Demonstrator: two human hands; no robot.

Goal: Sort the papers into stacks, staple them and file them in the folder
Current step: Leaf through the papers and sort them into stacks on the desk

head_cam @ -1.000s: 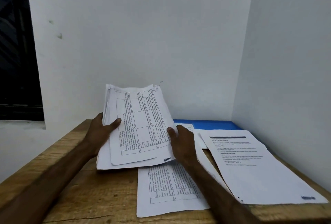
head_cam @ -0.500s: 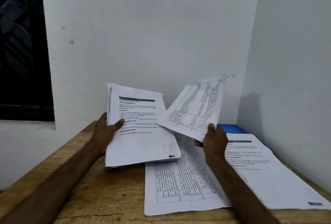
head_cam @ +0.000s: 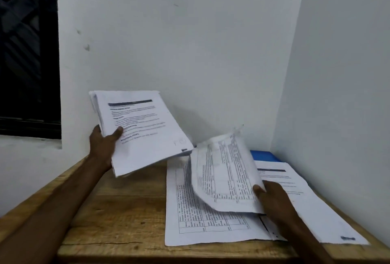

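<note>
A wooden table (head_cam: pixel 126 211) bears a gridded sheet (head_cam: pixel 190 217) lying flat. Over it the right hand (head_cam: pixel 274 200) pinches a curling gridded page (head_cam: pixel 223 175) by its edge. The left hand (head_cam: pixel 101 145) grips a raised paper bundle (head_cam: pixel 143 130), thumb on top. A blue folder (head_cam: pixel 263 155) lies in the far corner.

The light is dim, cool and even, turning the white wall (head_cam: pixel 190 42) grey-blue. The window (head_cam: pixel 25 52) at 9 o'clock is black. The paper stack (head_cam: pixel 143 133) gripped by the left hand (head_cam: pixel 103 145) throws a soft grey shadow on the wall toward 3 o'clock and a fainter one on the table (head_cam: pixel 126 211) beneath. The sheet (head_cam: pixel 225 173) pinched by the right hand (head_cam: pixel 274 200) is smeared by motion, its top edge ghosted and its print unreadable. Print on the stack is soft too. At 9 and 6 o'clock the window frame and table rim bow from the wide lens.
</note>
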